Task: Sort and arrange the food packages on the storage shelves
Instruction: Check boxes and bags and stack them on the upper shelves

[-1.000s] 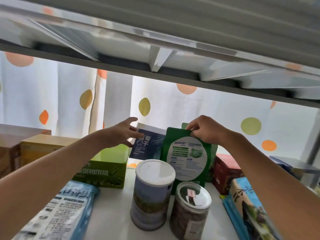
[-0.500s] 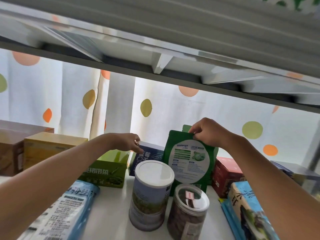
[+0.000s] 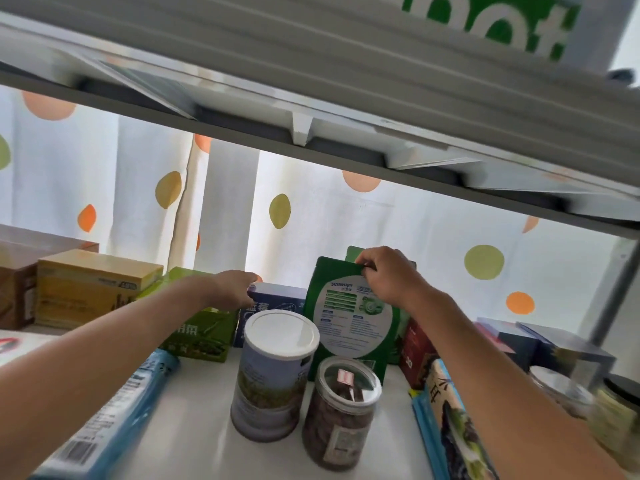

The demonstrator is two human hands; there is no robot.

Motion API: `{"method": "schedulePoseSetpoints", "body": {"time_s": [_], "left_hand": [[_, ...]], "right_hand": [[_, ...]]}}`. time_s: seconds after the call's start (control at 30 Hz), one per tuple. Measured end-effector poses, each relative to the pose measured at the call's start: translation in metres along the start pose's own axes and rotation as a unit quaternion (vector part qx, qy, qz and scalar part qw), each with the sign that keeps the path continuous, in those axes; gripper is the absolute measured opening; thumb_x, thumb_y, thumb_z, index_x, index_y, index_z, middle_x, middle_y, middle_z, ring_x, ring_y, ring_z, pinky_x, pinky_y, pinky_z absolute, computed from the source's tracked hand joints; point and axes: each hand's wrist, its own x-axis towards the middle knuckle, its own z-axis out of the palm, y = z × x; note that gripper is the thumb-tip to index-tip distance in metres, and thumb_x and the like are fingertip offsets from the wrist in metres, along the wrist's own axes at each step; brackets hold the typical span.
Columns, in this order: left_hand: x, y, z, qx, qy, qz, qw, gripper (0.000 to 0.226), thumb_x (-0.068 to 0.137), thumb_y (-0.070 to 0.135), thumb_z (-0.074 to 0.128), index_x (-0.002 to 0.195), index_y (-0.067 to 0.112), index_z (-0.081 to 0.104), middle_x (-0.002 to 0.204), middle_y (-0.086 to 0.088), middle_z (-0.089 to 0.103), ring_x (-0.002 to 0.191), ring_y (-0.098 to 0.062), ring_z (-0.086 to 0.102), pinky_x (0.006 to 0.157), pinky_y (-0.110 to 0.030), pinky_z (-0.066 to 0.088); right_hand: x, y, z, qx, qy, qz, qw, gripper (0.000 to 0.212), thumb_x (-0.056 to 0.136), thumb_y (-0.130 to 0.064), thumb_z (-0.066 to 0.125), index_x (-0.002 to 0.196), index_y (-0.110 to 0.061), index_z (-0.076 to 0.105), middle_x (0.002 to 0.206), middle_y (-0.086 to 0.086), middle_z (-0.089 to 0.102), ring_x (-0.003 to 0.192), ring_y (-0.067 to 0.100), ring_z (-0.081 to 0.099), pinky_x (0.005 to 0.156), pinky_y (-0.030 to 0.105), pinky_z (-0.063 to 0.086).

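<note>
Nearest us, at the lower left of the frame, a blue-and-white packet [image 3: 110,424] lies flat on the white shelf [image 3: 194,420], and at the lower right a blue pouch with a leafy picture [image 3: 450,420] lies beside our right forearm. At bottom centre stand a white-lidded canister [image 3: 273,372] and, just to its right, a clear-lidded jar of dark snacks [image 3: 341,410].

Behind them, in the middle of the frame, a green stand-up pouch [image 3: 349,323] stands upright; our right hand [image 3: 388,275] pinches its top edge, fingers curled over the rim. To its left, our left hand [image 3: 235,289] rests on the top of a navy box [image 3: 273,299], fingers close together and reaching forward; we cannot tell whether they grip it. A green carton [image 3: 201,334] sits just left of that box, a yellow box [image 3: 90,289] further left, and a brown box [image 3: 15,289] at the left edge. A red box [image 3: 415,355] stands right of the pouch, with dark blue boxes [image 3: 554,344] and glass jars [image 3: 588,400] at the right edge.

Farthest back hangs a white curtain with coloured dots [image 3: 346,220]; the upper shelf [image 3: 311,81] spans the top of the frame.
</note>
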Motion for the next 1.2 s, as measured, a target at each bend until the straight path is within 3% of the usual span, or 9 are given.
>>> {"method": "schedulePoseSetpoints", "body": {"time_s": [0.13,0.23,0.43,0.67,0.73,0.83,1.03,1.2], "left_hand": [[-0.024,0.028,-0.019,-0.003,0.118,0.015,0.993,0.037,0.100,0.016,0.054,0.137,0.010,0.052,0.145,-0.008,0.051,0.130,-0.025,0.049,0.108,-0.034,0.039],[-0.047,0.054,-0.041,-0.024,0.170,0.052,0.984,0.033,0.099,0.015,0.055,0.131,0.009,0.058,0.143,-0.009,0.054,0.131,-0.026,0.050,0.108,-0.034,0.036],[-0.084,0.101,-0.057,-0.062,0.241,0.080,0.965,0.036,0.092,0.027,0.068,0.125,0.014,0.060,0.142,-0.004,0.055,0.127,-0.022,0.053,0.103,-0.030,0.039],[-0.123,0.145,-0.063,-0.104,0.267,0.091,0.954,0.063,0.091,0.023,0.070,0.144,0.010,0.038,0.141,-0.009,0.053,0.123,-0.026,0.054,0.086,-0.024,0.042],[-0.135,0.151,-0.065,-0.123,0.267,0.102,0.950,0.065,0.091,0.022,0.070,0.145,0.011,0.035,0.141,-0.009,0.052,0.126,-0.028,0.053,0.089,-0.026,0.044],[-0.154,0.156,-0.069,-0.134,0.266,0.120,0.947,0.068,0.090,0.026,0.072,0.146,0.014,0.035,0.141,-0.008,0.052,0.128,-0.028,0.052,0.096,-0.032,0.045],[-0.193,0.163,-0.066,-0.203,0.229,0.145,0.941,0.069,0.088,0.035,0.072,0.146,0.020,0.037,0.143,-0.002,0.050,0.128,-0.023,0.050,0.097,-0.032,0.044],[-0.234,0.159,-0.046,-0.274,0.164,0.151,0.935,0.069,0.085,0.034,0.076,0.143,0.021,0.041,0.140,0.000,0.053,0.129,-0.023,0.051,0.106,-0.040,0.045]], "right_hand": [[-0.002,0.007,-0.003,-0.015,0.052,-0.013,0.998,0.027,0.099,-0.011,0.047,0.102,-0.020,0.073,0.088,-0.003,0.072,0.077,0.013,0.067,0.059,0.028,0.052],[-0.002,0.011,-0.012,-0.017,0.126,-0.022,0.992,0.027,0.097,-0.014,0.049,0.105,-0.023,0.074,0.091,-0.001,0.072,0.083,0.020,0.067,0.071,0.037,0.057],[-0.003,0.008,-0.045,-0.045,0.289,-0.091,0.952,0.020,0.095,-0.012,0.062,0.110,-0.012,0.075,0.096,0.008,0.073,0.092,0.027,0.060,0.089,0.043,0.047],[-0.029,-0.012,-0.080,-0.090,0.401,-0.144,0.900,0.022,0.082,-0.005,0.076,0.104,-0.006,0.075,0.089,0.010,0.074,0.086,0.032,0.068,0.083,0.044,0.054],[-0.041,-0.015,-0.086,-0.107,0.424,-0.165,0.884,0.020,0.087,-0.011,0.067,0.105,-0.006,0.074,0.093,0.008,0.075,0.090,0.031,0.070,0.090,0.044,0.053],[-0.059,-0.020,-0.091,-0.130,0.447,-0.172,0.868,0.034,0.089,-0.020,0.045,0.105,-0.009,0.073,0.099,0.006,0.074,0.097,0.031,0.068,0.094,0.043,0.052],[-0.102,-0.033,-0.106,-0.092,0.497,-0.129,0.853,0.035,0.093,-0.019,0.044,0.111,-0.009,0.072,0.112,0.011,0.072,0.110,0.035,0.061,0.099,0.047,0.050],[-0.145,-0.053,-0.101,-0.068,0.484,-0.111,0.865,0.036,0.093,-0.019,0.044,0.105,-0.004,0.074,0.099,0.014,0.074,0.091,0.038,0.068,0.083,0.044,0.053]]}}
